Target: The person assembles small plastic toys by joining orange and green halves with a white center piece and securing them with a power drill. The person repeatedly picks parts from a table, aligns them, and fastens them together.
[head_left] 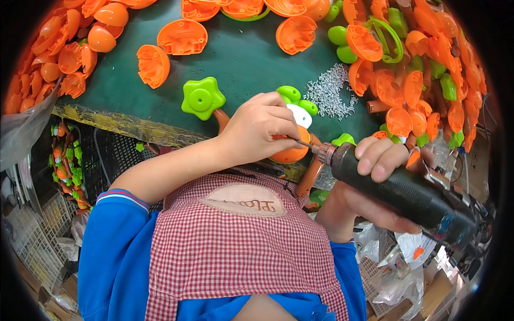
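Observation:
My right hand (375, 182) is wrapped round a black power screwdriver (396, 184), its thin bit pointing left. At the bit's tip, the thumb and fingers of my left hand (261, 130) are pinched together; what they hold is too small or hidden to make out. Just beneath that pinch sits a partly covered plastic toy, with an orange round body (290, 155), a white disc (300, 115) and green oval pieces (289, 93) above it. A brown plastic limb (309, 179) hangs below the body. Beyond my left wrist lies a green star-shaped knob (201, 99) on another brown stem.
A pile of small silver screws (331, 91) lies on the green tabletop (235, 59), right of the toy. Orange half-shells (182, 37) are strewn along the far side, and heaps of orange and green parts (412, 96) flank both sides. A black crate (115, 152) stands below the worn table edge.

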The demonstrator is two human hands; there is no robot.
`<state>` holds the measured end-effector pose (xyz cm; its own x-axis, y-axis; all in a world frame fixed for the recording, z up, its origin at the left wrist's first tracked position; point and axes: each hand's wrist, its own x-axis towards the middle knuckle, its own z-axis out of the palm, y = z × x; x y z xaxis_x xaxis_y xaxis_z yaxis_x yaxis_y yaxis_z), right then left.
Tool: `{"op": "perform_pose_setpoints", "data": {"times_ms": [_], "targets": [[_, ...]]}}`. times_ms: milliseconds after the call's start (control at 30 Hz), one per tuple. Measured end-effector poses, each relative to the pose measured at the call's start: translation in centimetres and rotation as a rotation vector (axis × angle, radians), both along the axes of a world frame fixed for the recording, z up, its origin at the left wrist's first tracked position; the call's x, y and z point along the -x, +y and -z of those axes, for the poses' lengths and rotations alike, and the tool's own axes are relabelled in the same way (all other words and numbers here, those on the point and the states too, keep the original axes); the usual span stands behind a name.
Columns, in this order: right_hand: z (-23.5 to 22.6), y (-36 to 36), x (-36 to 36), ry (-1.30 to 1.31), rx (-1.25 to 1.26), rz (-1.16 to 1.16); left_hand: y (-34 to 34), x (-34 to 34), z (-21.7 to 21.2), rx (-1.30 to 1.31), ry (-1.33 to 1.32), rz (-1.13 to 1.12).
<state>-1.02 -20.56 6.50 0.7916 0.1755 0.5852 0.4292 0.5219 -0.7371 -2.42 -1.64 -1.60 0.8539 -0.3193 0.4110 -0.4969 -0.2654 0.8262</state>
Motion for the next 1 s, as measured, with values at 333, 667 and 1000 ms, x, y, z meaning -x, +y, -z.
{"op": "perform_pose_setpoints", "data": {"times_ms": [333, 667, 1000], "targets": [[0.4, 1.9, 0.5, 0.091, -0.039, 0.082, 0.9, 0.9, -0.4, -0.112, -0.120, -0.081], [1.8, 4.3, -0.5, 0.095, 0.022, -0.089, 2.5, 0.0, -0.8, -0.574, 0.605, 0.087], [4.9, 5.1, -1.3, 0.150, 0.293, -0.251, 2.4, 0.1, -0.4, -0.547, 0.605, 0.086]]}}
